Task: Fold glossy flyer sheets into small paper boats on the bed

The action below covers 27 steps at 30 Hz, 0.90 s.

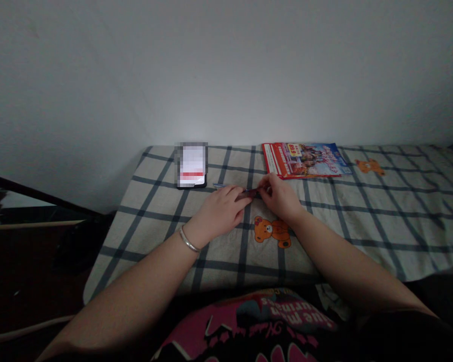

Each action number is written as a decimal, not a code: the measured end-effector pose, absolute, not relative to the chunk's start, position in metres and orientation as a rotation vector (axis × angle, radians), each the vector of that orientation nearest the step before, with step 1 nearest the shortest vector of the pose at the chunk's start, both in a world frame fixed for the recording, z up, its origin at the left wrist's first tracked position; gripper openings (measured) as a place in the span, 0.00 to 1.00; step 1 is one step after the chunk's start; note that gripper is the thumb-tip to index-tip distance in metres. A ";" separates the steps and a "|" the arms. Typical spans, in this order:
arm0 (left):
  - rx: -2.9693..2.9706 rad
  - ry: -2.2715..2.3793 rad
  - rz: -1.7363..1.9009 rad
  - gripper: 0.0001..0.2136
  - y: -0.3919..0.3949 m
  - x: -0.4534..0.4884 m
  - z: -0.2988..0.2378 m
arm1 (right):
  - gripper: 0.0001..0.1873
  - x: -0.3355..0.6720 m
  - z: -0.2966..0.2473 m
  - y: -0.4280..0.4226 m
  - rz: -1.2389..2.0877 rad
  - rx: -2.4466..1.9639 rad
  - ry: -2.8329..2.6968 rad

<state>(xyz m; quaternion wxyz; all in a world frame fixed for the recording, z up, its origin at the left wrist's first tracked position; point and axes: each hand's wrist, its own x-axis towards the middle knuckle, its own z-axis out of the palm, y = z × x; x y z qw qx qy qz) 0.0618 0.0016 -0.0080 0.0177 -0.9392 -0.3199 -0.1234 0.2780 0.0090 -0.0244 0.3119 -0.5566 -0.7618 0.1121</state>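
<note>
Both my hands rest on a checked bed sheet with orange bear prints. My left hand, with a silver bangle on the wrist, lies knuckles up with fingers curled over a small dark reddish strip. My right hand pinches the other end of that strip between thumb and fingers. A bluish tip of something pokes out past my left fingers; I cannot make out what it is.
A phone with a lit screen lies beyond my left hand near the wall. A red and blue printed packet lies flat beyond my right hand. The bed's left edge drops to a dark floor.
</note>
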 end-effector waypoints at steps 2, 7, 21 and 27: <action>-2.917 -0.995 -0.389 0.15 0.001 0.062 -0.008 | 0.08 0.277 -0.024 0.010 0.303 -1.474 -2.033; -2.923 -0.989 -0.391 0.16 0.002 0.062 -0.007 | 0.11 0.276 -0.024 0.015 0.216 -1.490 -2.093; -2.928 -0.982 -0.383 0.13 0.002 0.062 -0.004 | 0.11 0.275 -0.022 0.014 0.142 -1.552 -2.156; -2.931 -0.986 -0.368 0.12 0.002 0.063 -0.004 | 0.11 0.276 -0.023 0.014 0.146 -1.558 -2.156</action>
